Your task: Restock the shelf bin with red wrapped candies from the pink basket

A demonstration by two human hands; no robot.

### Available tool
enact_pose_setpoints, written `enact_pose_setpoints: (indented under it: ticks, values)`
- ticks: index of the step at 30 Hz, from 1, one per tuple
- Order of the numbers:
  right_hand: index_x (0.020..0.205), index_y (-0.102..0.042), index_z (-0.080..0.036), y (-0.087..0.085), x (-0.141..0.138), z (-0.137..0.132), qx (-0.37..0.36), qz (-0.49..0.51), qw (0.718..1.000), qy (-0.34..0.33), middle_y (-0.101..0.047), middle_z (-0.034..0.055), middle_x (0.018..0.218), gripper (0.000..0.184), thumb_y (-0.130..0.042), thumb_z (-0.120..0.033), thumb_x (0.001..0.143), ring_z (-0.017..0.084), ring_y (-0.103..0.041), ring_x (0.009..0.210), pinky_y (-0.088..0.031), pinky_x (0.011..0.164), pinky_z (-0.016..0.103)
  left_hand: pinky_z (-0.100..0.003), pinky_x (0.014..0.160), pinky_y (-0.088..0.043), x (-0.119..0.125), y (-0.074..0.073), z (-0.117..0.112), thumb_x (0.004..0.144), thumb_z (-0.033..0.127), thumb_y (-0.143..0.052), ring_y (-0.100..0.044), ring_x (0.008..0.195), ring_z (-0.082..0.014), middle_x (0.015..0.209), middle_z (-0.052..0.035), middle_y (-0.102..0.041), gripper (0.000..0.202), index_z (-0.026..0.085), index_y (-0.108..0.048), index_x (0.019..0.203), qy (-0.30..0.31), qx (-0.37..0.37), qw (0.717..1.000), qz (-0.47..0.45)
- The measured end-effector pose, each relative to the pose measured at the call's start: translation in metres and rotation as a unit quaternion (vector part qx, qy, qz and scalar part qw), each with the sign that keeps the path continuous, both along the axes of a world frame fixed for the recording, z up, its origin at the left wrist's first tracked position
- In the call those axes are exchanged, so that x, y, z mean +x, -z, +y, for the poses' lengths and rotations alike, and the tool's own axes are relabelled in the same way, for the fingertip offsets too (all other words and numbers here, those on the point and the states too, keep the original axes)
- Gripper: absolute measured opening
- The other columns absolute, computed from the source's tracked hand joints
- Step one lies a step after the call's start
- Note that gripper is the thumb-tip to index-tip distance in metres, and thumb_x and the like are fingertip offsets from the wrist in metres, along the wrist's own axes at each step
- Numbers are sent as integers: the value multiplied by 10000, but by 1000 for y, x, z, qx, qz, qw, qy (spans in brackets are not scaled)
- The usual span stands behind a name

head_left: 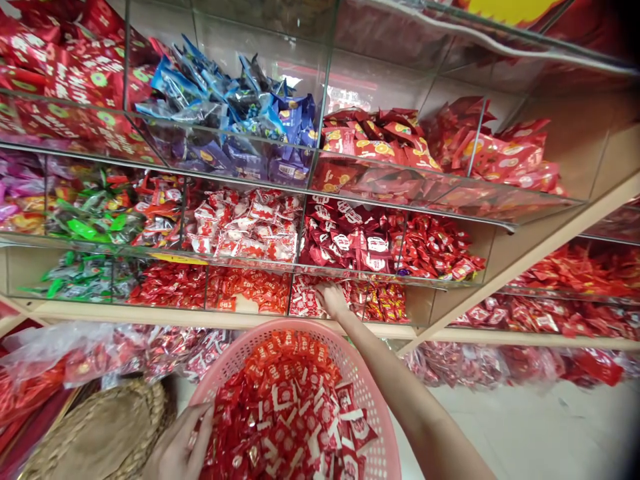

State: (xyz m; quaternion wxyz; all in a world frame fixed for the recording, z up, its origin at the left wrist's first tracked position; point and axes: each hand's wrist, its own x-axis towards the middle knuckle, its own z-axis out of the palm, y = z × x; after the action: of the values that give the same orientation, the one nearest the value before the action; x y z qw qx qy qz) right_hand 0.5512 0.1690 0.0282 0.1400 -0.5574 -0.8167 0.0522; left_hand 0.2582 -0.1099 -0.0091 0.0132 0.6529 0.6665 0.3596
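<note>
A pink perforated plastic basket (384,407) is in front of me, filled with small wrapped candies (285,407) in orange-red, dark red, and red-and-white wrappers. My left hand (183,443) is closed over its left rim, with the fingertips against the candies inside. Beyond the basket, my right hand (332,300) reaches into a bottom-shelf compartment of red-and-white wrapped candies (304,297). Its fingers are down among the candies and too small and partly hidden to show whether they grip any. Orange-red candies (273,290) lie in the compartment to its left.
Glass-fronted shelves hold blue packets (215,93), red packets (380,140), and green-wrapped sweets (95,217). A wooden divider (540,233) slants at the right. Bagged goods (465,363) lie under the shelves, and a woven basket (105,427) stands at lower left.
</note>
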Motion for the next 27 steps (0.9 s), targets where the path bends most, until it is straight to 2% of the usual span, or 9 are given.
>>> enact_pose_setpoints:
  ticks: [9, 11, 14, 16, 19, 22, 27]
  values:
    - [955, -668, -175, -7, 12, -6, 26, 142, 989, 37, -696, 82, 949, 324, -358, -263, 924, 175, -616, 833, -401, 742, 235, -176, 637, -510, 3, -3, 0, 850, 442, -443, -668, 747, -125, 891, 2, -696, 267, 239, -614, 877, -9, -22, 1000, 6]
    - [928, -667, -155, -11, 16, -14, 20, 241, 970, 34, -696, 78, 902, 319, -387, -306, 903, 171, -616, 782, -420, 714, 238, -186, 651, -509, 3, -2, -1, 850, 450, -442, -666, 757, -131, 904, -4, -695, 275, 237, -613, 888, -11, -31, 999, 4]
    - [813, -658, -142, -16, 22, -39, -11, 408, 913, 17, -670, 56, 779, 320, -476, -404, 840, 165, -582, 713, -429, 681, 252, -193, 664, -504, 3, -1, -2, 851, 448, -440, -661, 777, -135, 914, -8, -694, 277, 236, -612, 898, -13, -47, 999, -6]
    - [736, -634, -150, -16, 28, -63, -56, 457, 888, 6, -626, 25, 697, 327, -519, -448, 804, 144, -539, 659, -417, 645, 248, -195, 665, -501, 4, -1, -1, 853, 447, -435, -659, 798, -137, 920, -8, -693, 280, 236, -613, 900, -12, -57, 998, -13]
    - [716, -618, -155, -13, 38, -103, -147, 478, 866, -5, -586, -1, 667, 324, -559, -468, 775, 118, -491, 620, -393, 612, 238, -199, 667, -498, 6, -1, 0, 853, 449, -430, -658, 810, -139, 925, -9, -693, 289, 235, -616, 907, -9, -63, 998, -16]
    - [740, -624, -154, -7, 50, -135, -224, 459, 860, -3, -558, -18, 632, 325, -566, -473, 770, 101, -451, 577, -365, 575, 230, -211, 675, -496, 6, -2, 0, 849, 455, -434, -658, 803, -148, 921, -17, -694, 296, 230, -619, 900, -12, -62, 998, -8]
    - [715, -626, -153, -2, 64, -154, -247, 427, 870, 7, -571, -8, 640, 331, -597, -483, 734, 115, -467, 605, -377, 604, 249, -223, 672, -499, 3, -4, -2, 853, 447, -431, -656, 797, -150, 945, -16, -692, 289, 235, -618, 907, -7, -72, 997, -16]
